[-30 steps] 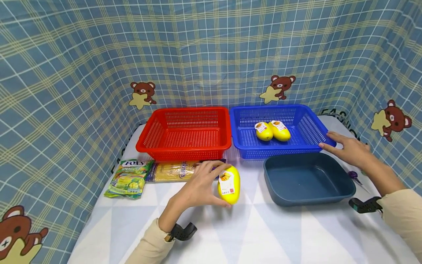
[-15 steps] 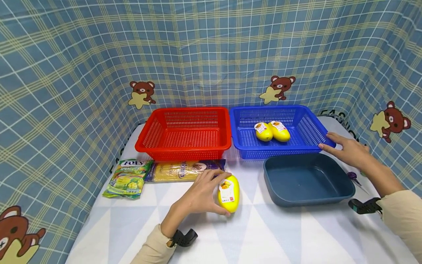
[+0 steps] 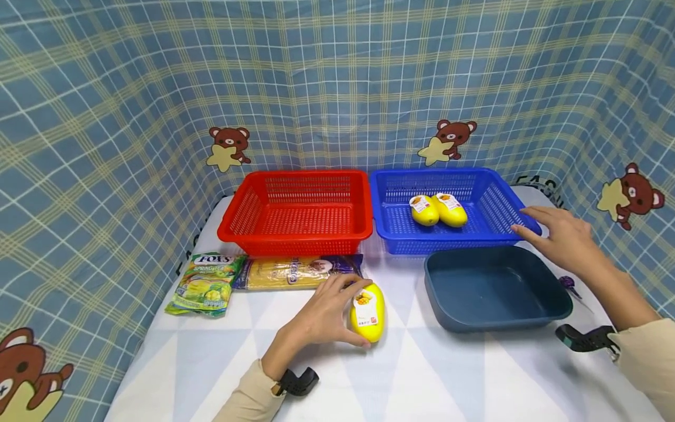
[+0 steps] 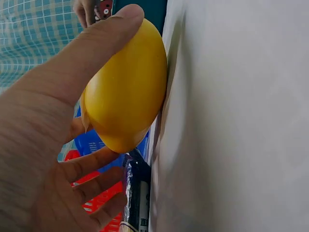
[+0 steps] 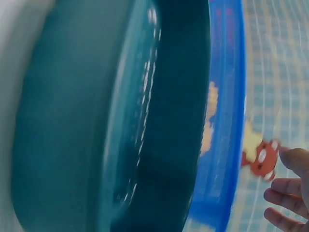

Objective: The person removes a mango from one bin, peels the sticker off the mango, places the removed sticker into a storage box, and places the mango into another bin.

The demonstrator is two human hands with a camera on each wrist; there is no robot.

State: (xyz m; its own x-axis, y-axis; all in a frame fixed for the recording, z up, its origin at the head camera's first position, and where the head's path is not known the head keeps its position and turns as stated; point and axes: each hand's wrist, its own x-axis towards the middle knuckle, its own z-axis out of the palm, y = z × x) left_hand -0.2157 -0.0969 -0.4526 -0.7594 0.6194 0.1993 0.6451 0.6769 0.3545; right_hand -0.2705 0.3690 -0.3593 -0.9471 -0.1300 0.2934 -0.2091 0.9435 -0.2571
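Head view places our left hand (image 3: 324,317) on a smooth yellow oval mango (image 3: 377,319), thumb at its near end and forefinger at its far end. The grip therefore spans the mango lengthwise and holds it; other fingers fan out loosely in the left wrist view. The mango lies low over the white patterned tablecloth (image 3: 401,381); we cannot tell whether it touches the cloth.

For a secure hold, we judge that thumb and forefinger should press evenly on both ends, since the rounded skin could roll or slip. We should keep the fingertips off the white printed label (image 3: 365,309), whose edge appears lifted.

Directly behind the hand lies a clear-and-purple plastic pasta packet (image 3: 285,274); we should lift before moving sideways, to avoid dragging it. Left of this packet sits a green plastic candy bag (image 3: 207,287). Beyond stands a red perforated plastic basket (image 3: 295,238).

Our right hand (image 3: 566,240) holds nothing, its fingers relaxed near the corner of a blue perforated plastic basket (image 3: 448,239); contact cannot be confirmed. Two yellow mangoes (image 3: 452,212) lie inside that basket, behind a deep teal plastic tub (image 3: 495,290).
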